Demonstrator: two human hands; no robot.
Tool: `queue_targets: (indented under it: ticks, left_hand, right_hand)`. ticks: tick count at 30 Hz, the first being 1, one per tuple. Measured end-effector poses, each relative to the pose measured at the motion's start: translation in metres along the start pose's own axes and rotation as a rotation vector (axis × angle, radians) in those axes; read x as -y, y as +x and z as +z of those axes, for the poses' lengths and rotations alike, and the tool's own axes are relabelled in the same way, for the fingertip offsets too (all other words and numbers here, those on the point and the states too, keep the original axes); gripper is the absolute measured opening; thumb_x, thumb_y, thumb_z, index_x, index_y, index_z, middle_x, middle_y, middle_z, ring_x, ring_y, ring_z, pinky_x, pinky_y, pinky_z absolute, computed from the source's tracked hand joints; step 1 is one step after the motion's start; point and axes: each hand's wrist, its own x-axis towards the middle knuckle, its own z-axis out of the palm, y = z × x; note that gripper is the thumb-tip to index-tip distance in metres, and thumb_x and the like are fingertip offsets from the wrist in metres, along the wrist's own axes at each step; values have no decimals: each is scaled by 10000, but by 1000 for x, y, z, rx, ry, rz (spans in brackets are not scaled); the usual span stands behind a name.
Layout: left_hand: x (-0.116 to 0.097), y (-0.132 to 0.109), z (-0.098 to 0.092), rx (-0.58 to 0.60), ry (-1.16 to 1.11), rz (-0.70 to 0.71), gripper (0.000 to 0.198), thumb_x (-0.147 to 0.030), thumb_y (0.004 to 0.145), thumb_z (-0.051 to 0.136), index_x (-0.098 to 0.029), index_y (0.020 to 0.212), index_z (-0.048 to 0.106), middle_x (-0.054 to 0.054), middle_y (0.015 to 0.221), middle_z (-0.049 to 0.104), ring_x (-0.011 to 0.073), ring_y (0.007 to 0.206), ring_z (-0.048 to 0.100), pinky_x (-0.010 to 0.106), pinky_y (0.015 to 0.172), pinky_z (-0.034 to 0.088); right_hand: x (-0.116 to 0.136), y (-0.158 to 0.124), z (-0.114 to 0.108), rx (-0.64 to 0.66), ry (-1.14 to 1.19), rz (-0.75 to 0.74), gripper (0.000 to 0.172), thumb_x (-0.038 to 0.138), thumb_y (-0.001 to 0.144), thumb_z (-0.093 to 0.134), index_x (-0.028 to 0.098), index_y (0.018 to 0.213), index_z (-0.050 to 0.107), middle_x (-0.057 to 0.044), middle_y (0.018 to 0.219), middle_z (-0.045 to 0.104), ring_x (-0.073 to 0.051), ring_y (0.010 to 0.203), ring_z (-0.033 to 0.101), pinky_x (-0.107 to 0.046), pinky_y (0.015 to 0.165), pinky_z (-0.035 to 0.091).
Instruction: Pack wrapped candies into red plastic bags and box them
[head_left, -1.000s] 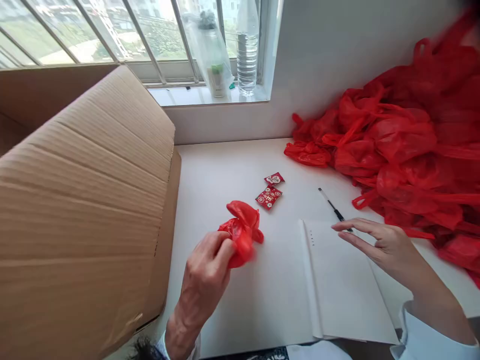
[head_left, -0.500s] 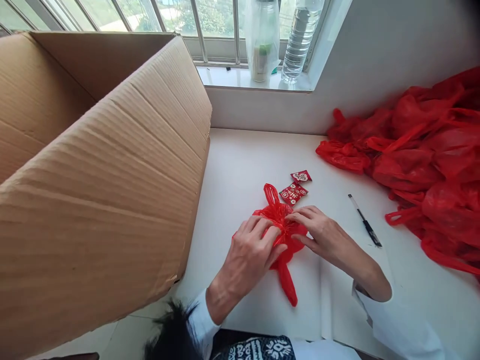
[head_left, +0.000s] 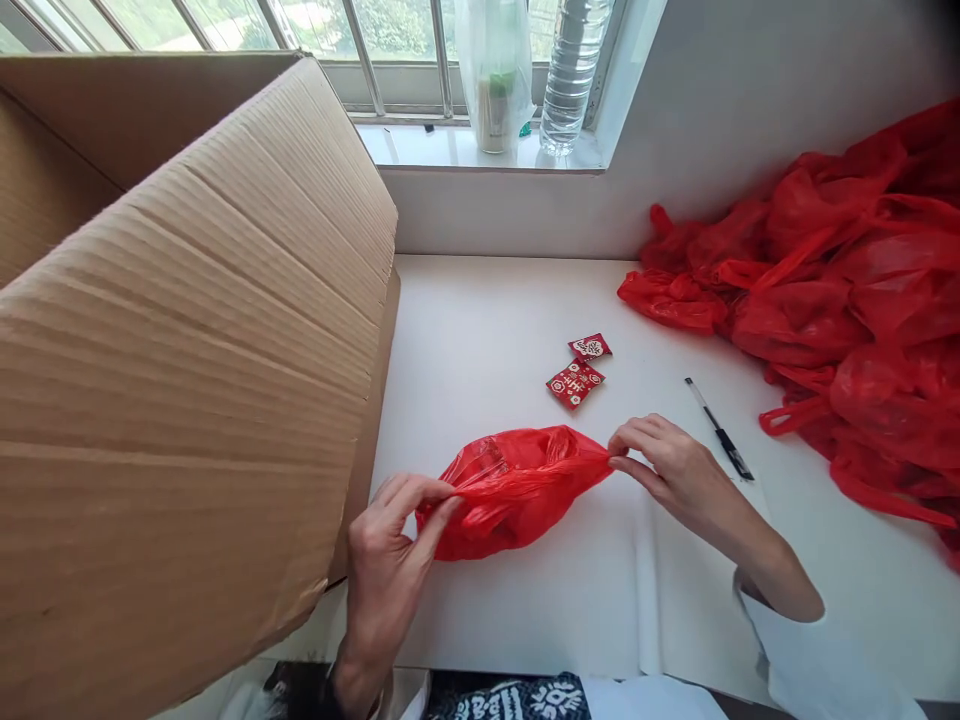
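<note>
A red plastic bag is stretched sideways over the white table between my two hands. My left hand pinches its left end between thumb and fingers. At the opposite end, my right hand grips a gathered corner of the same bag. Something bulges inside, but the red film hides what it is. Just beyond the bag lie two small red printed packets, a larger one and a smaller one, touching each other.
A large open cardboard box fills the left side. To the right are a black-capped pen and a big heap of red plastic bags. A water bottle and a bagged container stand on the windowsill.
The bag was bunched with its knotted-looking centre and handles sticking out; now it is drawn out sideways. My left hand has moved left and my right hand slightly right, pulling its ends apart.
</note>
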Motion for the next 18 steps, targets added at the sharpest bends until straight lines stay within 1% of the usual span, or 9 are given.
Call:
queue_targets:
  ticks: [2, 5, 6, 7, 9, 11, 12, 14, 18]
  left_hand:
    - [-4, -6, -9, 6, -21, 5, 90, -163, 901, 589, -236, 952, 588, -21, 873, 611, 139, 832, 584, 250, 724, 474]
    - [-24, -5, -6, 114, -12, 151, 323, -117, 878, 573, -226, 1182, 551, 57, 1206, 562, 216, 1170, 491, 338, 970, 437]
    - [-32, -2, 0, 142, 14, 222, 378, -105, 873, 567, -216, 1233, 532, 78, 1283, 529, 251, 1236, 434, 384, 1016, 410]
    - [-40, 1, 7, 165, 41, 280, 405, -93, 873, 555, -208, 1261, 524, 92, 1323, 518, 283, 1266, 398, 430, 1034, 390]
    - [-50, 8, 22, 177, 67, 329, 380, -73, 890, 511, -202, 1245, 552, 101, 1237, 603, 309, 1194, 459, 483, 993, 394]
    - [-51, 16, 33, 170, 30, 293, 275, -81, 912, 476, -209, 1103, 627, 64, 965, 685, 265, 958, 577, 457, 889, 430]
    - [-48, 19, 34, 162, -9, 263, 221, -97, 918, 482, -216, 1005, 648, 33, 849, 674, 229, 847, 592, 421, 837, 442]
    - [-37, 22, 30, 114, -93, 188, 138, -136, 911, 534, -223, 872, 634, -8, 764, 631, 169, 736, 580, 332, 751, 455]
    - [-14, 16, 6, -92, -296, -34, 74, -164, 913, 551, -235, 919, 530, -27, 809, 553, 110, 725, 562, 206, 648, 465]
  right_hand:
    - [-2, -7, -4, 14, 56, 3, 48, 223, 954, 475, 235, 978, 515, -39, 1042, 603, -209, 959, 537, -372, 797, 462]
    - [17, -7, -3, 65, 130, -163, 387, 172, 884, 564, 260, 1244, 455, -66, 1301, 502, -220, 1187, 459, -380, 945, 449]
    - [27, -4, -1, 93, 138, -222, 471, 163, 858, 596, 263, 1290, 437, -66, 1318, 495, -225, 1215, 439, -383, 981, 435]
    - [37, -1, 3, 119, 133, -258, 482, 141, 841, 604, 254, 1286, 456, -69, 1285, 523, -232, 1197, 449, -393, 987, 433]
    - [52, 8, 11, 129, 88, -251, 328, 70, 837, 547, 207, 1135, 561, -77, 1115, 605, -240, 1045, 518, -417, 906, 463]
    - [58, 14, 15, 90, 45, -206, 217, 30, 858, 466, 182, 935, 601, -67, 947, 628, -220, 889, 546, -399, 797, 477]
    - [57, 16, 15, 70, 70, -188, 196, 43, 877, 458, 183, 878, 596, -52, 894, 624, -199, 832, 549, -366, 748, 475]
    - [51, 16, 9, 11, 200, -148, 126, 122, 905, 510, 199, 837, 583, -10, 831, 610, -153, 754, 547, -295, 676, 455]
    - [33, 5, -7, -202, 437, 74, 105, 221, 906, 544, 217, 803, 525, 37, 731, 562, -108, 642, 521, -238, 603, 425]
